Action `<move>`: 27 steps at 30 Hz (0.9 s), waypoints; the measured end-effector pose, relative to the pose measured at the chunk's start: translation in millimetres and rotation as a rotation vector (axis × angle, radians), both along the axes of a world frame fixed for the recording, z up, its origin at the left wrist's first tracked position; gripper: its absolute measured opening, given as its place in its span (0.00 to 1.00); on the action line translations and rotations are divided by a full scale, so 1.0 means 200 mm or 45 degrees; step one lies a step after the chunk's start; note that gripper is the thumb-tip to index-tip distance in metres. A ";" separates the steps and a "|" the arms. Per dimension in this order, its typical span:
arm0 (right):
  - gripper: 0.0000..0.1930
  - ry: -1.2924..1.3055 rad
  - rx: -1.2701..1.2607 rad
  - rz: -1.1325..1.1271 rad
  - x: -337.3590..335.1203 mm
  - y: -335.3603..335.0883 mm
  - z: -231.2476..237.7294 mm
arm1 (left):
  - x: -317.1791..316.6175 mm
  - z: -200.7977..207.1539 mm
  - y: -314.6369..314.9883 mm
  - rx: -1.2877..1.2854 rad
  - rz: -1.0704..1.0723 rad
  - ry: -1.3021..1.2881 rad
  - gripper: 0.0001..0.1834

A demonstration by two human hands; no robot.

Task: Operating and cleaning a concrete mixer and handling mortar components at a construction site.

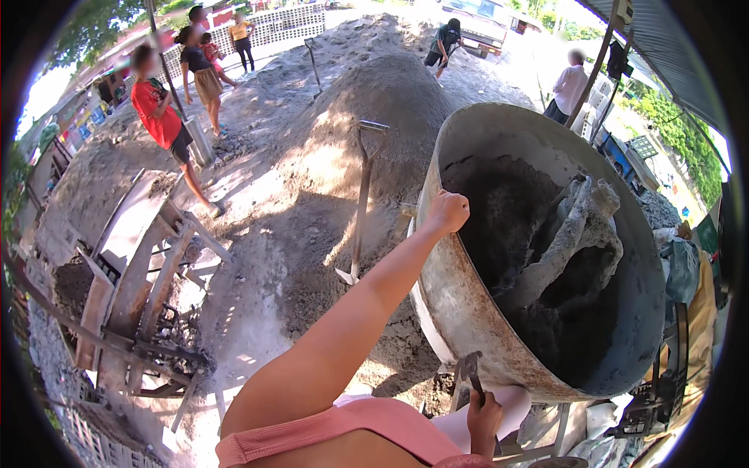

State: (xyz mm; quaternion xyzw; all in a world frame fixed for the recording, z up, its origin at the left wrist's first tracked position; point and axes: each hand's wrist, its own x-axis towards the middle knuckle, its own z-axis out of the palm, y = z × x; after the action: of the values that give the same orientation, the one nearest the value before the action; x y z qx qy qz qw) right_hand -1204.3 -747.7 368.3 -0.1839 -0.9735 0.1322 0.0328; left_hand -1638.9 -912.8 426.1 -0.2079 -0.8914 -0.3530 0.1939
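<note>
A big round metal mixer drum [476, 312], grey and rust-stained, stands tilted at my right with its mouth facing up. Inside it lie dark grey mix [499, 187] and a thick mixing blade [573, 234] caked with cement. My left arm reaches forward, and my left hand [449, 211] is closed on the drum's near left rim. Low down by the drum's outer wall, my right hand [484, 417] grips a hammer [470, 368] by its dark handle. The hammer's head is up, close to the wall; whether it touches cannot be told.
A shovel [363, 195] stands upright before a large sand heap [390, 101], with another shovel [313, 66] farther back. At left is a rusty metal frame machine [140, 296]. A person in red [160, 117] and several others stand beyond. Sacks [683, 273] lie at right.
</note>
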 end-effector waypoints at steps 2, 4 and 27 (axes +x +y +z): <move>0.17 0.112 -0.109 -0.041 0.11 -0.01 -0.05 | 0.01 -0.01 0.00 0.036 0.010 0.006 0.10; 0.16 0.176 -0.131 -0.059 0.20 -0.03 -0.07 | 0.03 0.03 0.03 0.070 -0.015 -0.026 0.10; 0.24 0.872 -0.547 -0.079 0.13 0.13 0.13 | 0.06 -0.03 0.04 0.328 0.004 0.025 0.08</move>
State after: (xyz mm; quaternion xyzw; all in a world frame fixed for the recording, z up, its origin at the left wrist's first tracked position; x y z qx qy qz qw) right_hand -1178.1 -722.2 393.6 -0.1612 -0.8506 0.3850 0.3199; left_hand -1626.1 -905.4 420.0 -0.1832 -0.8370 -0.4624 0.2283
